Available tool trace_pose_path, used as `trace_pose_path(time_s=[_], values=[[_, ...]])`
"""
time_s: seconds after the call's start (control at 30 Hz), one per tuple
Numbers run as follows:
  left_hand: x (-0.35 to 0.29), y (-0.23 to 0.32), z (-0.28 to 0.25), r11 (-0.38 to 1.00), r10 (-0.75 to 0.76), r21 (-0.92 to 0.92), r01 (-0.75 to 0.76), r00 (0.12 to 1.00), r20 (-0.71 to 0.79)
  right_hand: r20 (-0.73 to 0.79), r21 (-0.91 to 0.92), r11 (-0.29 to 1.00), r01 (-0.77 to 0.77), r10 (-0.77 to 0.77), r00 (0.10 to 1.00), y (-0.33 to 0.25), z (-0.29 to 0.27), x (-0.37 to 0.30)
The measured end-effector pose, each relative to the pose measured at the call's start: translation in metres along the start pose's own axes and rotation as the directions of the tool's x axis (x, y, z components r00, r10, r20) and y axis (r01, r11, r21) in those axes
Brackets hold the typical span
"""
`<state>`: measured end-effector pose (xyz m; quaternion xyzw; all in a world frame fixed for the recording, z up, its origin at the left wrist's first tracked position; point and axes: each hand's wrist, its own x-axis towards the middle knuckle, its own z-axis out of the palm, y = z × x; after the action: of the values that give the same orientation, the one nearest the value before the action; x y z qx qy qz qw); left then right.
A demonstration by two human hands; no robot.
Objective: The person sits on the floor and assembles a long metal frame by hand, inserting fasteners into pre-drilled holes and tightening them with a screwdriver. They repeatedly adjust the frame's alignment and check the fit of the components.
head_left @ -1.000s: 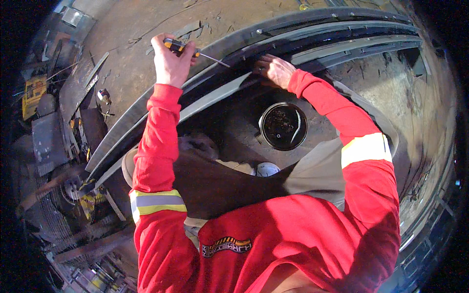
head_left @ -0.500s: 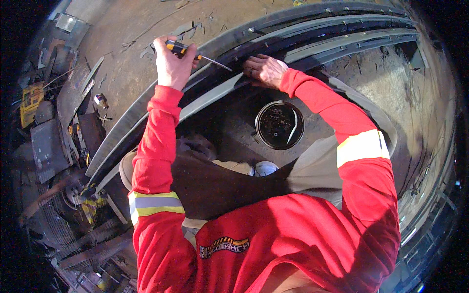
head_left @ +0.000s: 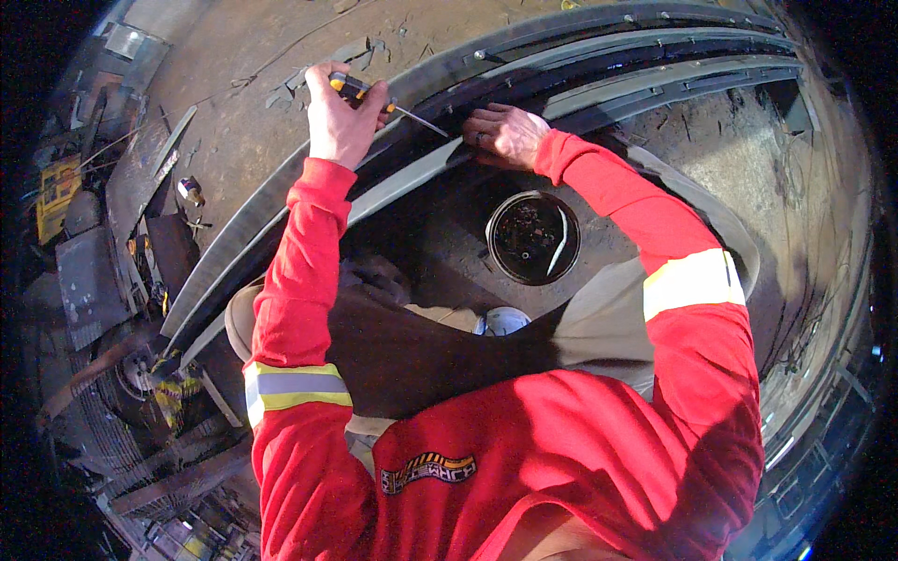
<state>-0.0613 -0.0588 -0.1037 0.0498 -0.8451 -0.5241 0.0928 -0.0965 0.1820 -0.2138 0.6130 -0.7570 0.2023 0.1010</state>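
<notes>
Two bare hands work near the top of the frame, each reaching out of a red sleeve with a pale reflective band. Left of centre there, the left hand [head_left: 341, 122] has its fingers wrapped around the black and yellow handle of a screwdriver [head_left: 352, 88]. The thin shaft slants down to the right, and its tip ends over the rails [head_left: 407, 182], just short of the other hand. Slightly right of the frame's upper centre, the right hand [head_left: 508, 136] is bent over the innermost rails, its fingers curled down at their edge; their tips are in shadow, so I cannot tell whether they pinch anything.

Several long grey rails run side by side, bowed in this wide view, from the left of the frame up to the upper right corner; small bolts [head_left: 480, 55] dot their upper stretch. Near the centre, below the right hand, a round dark bucket [head_left: 489, 245] stands on the floor [head_left: 234, 56], with small bits and a whitish curved strip [head_left: 561, 241] inside. One pale shoe [head_left: 506, 322] shows below it. At the far left lies a yellow object [head_left: 58, 198] amid dark scrap.
</notes>
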Motion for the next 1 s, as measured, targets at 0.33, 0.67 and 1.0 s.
trace_pose_path(time_s=[0.33,0.67,1.0], values=[[0.002,-0.012,-0.011,0.997,0.048,-0.051,-0.052,0.996,-0.072,-0.014,-0.006,1.0,0.028,-0.029,0.999,-0.008,0.013,0.006],[0.001,-0.007,-0.023,0.998,0.048,-0.04,-0.053,0.993,-0.111,0.008,0.018,0.999,-0.028,0.028,1.0,-0.018,0.007,0.015],[-0.004,-0.01,-0.035,0.997,0.067,-0.035,-0.072,0.989,-0.132,-0.022,-0.02,1.0,-0.008,0.007,1.0,-0.011,0.015,0.006]])
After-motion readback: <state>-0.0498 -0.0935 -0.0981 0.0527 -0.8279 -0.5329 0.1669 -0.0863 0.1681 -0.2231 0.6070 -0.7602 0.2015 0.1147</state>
